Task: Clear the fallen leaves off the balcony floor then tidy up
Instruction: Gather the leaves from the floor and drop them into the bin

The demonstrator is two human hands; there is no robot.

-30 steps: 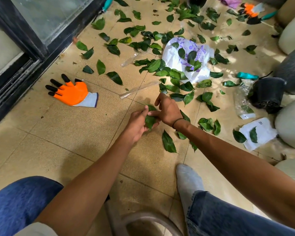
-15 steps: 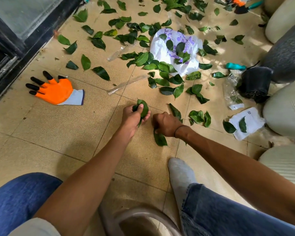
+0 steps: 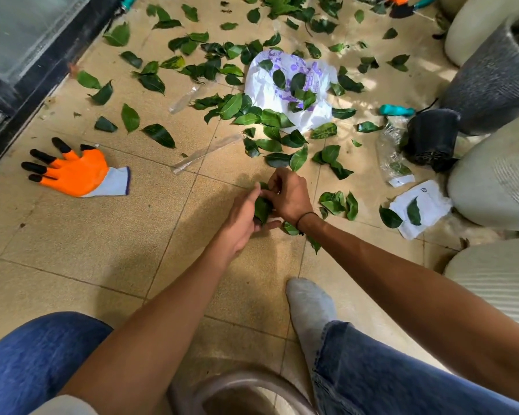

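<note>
Several green leaves (image 3: 270, 118) lie scattered over the tan tiled balcony floor (image 3: 108, 235), thickest around a crumpled white and purple plastic bag (image 3: 294, 88). My left hand (image 3: 241, 218) holds a small bunch of leaves (image 3: 262, 208) low over the tiles at the centre. My right hand (image 3: 288, 194) meets it from the right, its fingers pinching a leaf against that bunch. A few more leaves (image 3: 337, 203) lie just right of my right wrist.
An orange and grey work glove (image 3: 72, 173) lies at the left. A black nursery pot (image 3: 432, 139), clear wrappers (image 3: 393, 163), white paper (image 3: 420, 206) and big planters (image 3: 492, 76) crowd the right. A sliding door frame (image 3: 42, 76) runs along the upper left. My socked foot (image 3: 309, 304) is below my hands.
My right hand lifted a leaf from the floor near my foot and brought it up to the bunch in my left hand. The view shifted slightly.
</note>
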